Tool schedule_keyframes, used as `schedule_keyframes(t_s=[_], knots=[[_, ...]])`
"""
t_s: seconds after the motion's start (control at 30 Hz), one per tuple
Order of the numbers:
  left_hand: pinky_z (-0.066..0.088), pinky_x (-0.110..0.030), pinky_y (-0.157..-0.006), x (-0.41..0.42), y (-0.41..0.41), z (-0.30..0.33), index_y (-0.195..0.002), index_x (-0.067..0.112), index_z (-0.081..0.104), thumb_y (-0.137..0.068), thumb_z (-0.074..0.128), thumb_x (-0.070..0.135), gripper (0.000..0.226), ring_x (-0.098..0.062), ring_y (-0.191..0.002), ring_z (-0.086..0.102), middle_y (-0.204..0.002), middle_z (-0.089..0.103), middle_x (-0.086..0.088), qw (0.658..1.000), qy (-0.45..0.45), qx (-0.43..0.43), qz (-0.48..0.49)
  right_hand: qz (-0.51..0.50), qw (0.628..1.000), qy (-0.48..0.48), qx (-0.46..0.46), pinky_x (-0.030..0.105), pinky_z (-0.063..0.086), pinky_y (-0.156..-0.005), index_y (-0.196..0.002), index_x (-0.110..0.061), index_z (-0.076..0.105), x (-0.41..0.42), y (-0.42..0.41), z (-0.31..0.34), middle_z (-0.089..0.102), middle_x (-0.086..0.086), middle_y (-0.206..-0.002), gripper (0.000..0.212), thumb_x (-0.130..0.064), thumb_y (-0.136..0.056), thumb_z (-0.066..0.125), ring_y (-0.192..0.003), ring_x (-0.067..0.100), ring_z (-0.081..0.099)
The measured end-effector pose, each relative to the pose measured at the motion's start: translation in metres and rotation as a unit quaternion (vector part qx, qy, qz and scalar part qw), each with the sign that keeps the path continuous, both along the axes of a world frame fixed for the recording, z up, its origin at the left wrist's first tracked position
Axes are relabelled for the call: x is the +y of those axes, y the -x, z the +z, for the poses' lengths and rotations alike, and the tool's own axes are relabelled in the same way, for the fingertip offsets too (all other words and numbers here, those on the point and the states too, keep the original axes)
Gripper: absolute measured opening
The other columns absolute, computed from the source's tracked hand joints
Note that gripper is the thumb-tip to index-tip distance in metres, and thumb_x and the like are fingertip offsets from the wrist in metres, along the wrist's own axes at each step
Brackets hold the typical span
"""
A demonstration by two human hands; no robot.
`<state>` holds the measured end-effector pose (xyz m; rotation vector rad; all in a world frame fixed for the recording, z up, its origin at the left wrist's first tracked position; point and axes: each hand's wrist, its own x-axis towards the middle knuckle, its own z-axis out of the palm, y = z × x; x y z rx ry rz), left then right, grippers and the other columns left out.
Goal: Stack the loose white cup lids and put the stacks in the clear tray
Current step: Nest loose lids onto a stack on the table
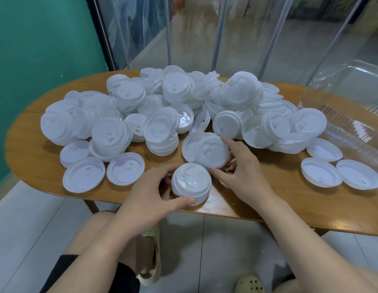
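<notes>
— Holding a short stack of lids (191, 182) at the near edge of the tabletop (268, 193), is that the left hand (151, 199)?

— Yes. Its thumb and fingers curl round the stack's sides, a closed grip on it.

— And the right hand (241, 172)?

— Fingers curled on the rim of a tilted lid (207, 151) just behind the stack, forefinger stretched along its far edge. That grip is clamped on the lid.

— Where are the rest?

— A big loose pile of white lids (173, 106) covers the middle of the tabletop, with singles lying upside down at left and right.

— The clear tray (351, 123)?

— Far right, beside the pile; I see no stacks in it.
</notes>
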<state>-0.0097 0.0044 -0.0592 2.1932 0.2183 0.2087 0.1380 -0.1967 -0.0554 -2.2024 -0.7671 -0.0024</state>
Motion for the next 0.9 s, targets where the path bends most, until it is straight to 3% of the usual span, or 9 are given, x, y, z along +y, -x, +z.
schedule_keyframes(t_s=[0.17, 0.3, 0.43, 0.57, 0.67, 0.9], knots=[[0.050, -0.028, -0.098, 0.000, 0.001, 0.001, -0.124, 0.057, 0.057, -0.070, 0.091, 0.051, 0.064, 0.000, -0.114, 0.058, -0.122, 0.064, 0.033, 1.000, 0.000, -0.004, -0.002, -0.017, 0.999, -0.050, 0.011, 0.009, 0.043, -0.079, -0.142, -0.032, 0.054, -0.006, -0.004, 0.007, 0.061, -0.014, -0.119, 0.071, -0.044, -0.080, 0.085, -0.103, 0.000, 0.056], [0.050, -0.032, -0.099, -0.001, 0.002, 0.002, -0.127, 0.053, 0.060, -0.070, 0.093, 0.046, 0.066, -0.003, -0.114, 0.059, -0.120, 0.066, 0.030, 1.000, 0.011, -0.003, -0.001, 0.028, 0.992, -0.116, 0.051, 0.014, 0.047, -0.076, -0.130, -0.042, 0.061, -0.009, 0.004, 0.021, 0.069, -0.023, -0.113, 0.060, -0.057, -0.076, 0.081, -0.099, 0.006, 0.064], [0.052, -0.033, -0.098, -0.001, 0.002, 0.002, -0.124, 0.055, 0.060, -0.069, 0.093, 0.046, 0.065, -0.005, -0.112, 0.060, -0.117, 0.066, 0.029, 1.000, 0.011, -0.003, 0.002, 0.095, 0.994, -0.031, 0.046, 0.023, 0.052, -0.072, -0.136, -0.039, 0.060, -0.011, 0.016, 0.021, 0.068, -0.019, -0.117, 0.069, -0.069, -0.075, 0.074, -0.094, 0.012, 0.064], [0.052, -0.032, -0.099, -0.001, 0.001, 0.002, -0.131, 0.051, 0.059, -0.069, 0.092, 0.050, 0.070, -0.003, -0.114, 0.059, -0.120, 0.065, 0.032, 1.000, 0.006, -0.002, -0.002, 0.141, 0.989, 0.008, 0.049, 0.027, 0.052, -0.072, -0.127, -0.044, 0.063, -0.007, 0.021, 0.014, 0.068, -0.019, -0.114, 0.051, -0.053, -0.080, 0.080, -0.092, 0.015, 0.063], [0.052, -0.032, -0.099, -0.001, 0.000, 0.002, -0.133, 0.048, 0.059, -0.068, 0.093, 0.050, 0.073, -0.003, -0.115, 0.059, -0.121, 0.064, 0.032, 1.000, 0.005, 0.000, -0.003, 0.159, 0.986, 0.037, 0.038, 0.034, 0.054, -0.075, -0.128, -0.047, 0.061, -0.005, 0.020, 0.014, 0.067, -0.022, -0.113, 0.050, -0.051, -0.083, 0.080, -0.093, 0.015, 0.063], [0.050, -0.026, -0.098, -0.001, 0.000, 0.002, -0.126, 0.054, 0.058, -0.067, 0.094, 0.047, 0.069, -0.001, -0.115, 0.058, -0.120, 0.064, 0.033, 1.000, 0.002, -0.003, -0.002, 0.165, 0.982, 0.087, -0.006, 0.040, 0.053, -0.086, -0.133, -0.043, 0.060, -0.001, 0.018, 0.010, 0.066, -0.017, -0.115, 0.064, -0.070, -0.076, 0.072, -0.106, 0.011, 0.060]])
